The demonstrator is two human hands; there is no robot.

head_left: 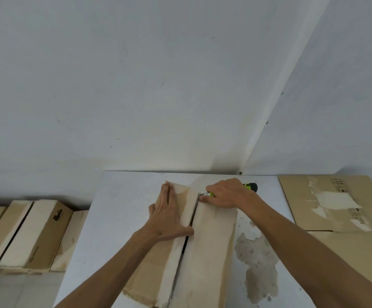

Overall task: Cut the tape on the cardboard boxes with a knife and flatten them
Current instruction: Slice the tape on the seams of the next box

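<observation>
- Cardboard box point(202, 252) lies lengthwise on the white desk point(118, 218), running from the near edge toward the wall, its top seam open as a dark slit down the middle.
- Left hand point(169, 214) lies flat on the left flap, fingers point(166, 194) straight and pressed together, pointing away toward the far corner of the box; the thumb reaches to the seam.
- Right hand point(225, 193) is at the far end of the seam, fingers curled round a knife point(250, 186) with a green and black handle; the handle's end sticks out past the knuckles, and the blade end meets the box right at the seam.
- Left of the desk, a row of closed boxes point(31, 234) sits on the floor against the wall.
- Right of the desk, flattened cardboard point(336, 203) with torn pale patches lies spread out.
- Rough, peeled patch point(258, 263) marks the desk surface just beside the box on the right.
</observation>
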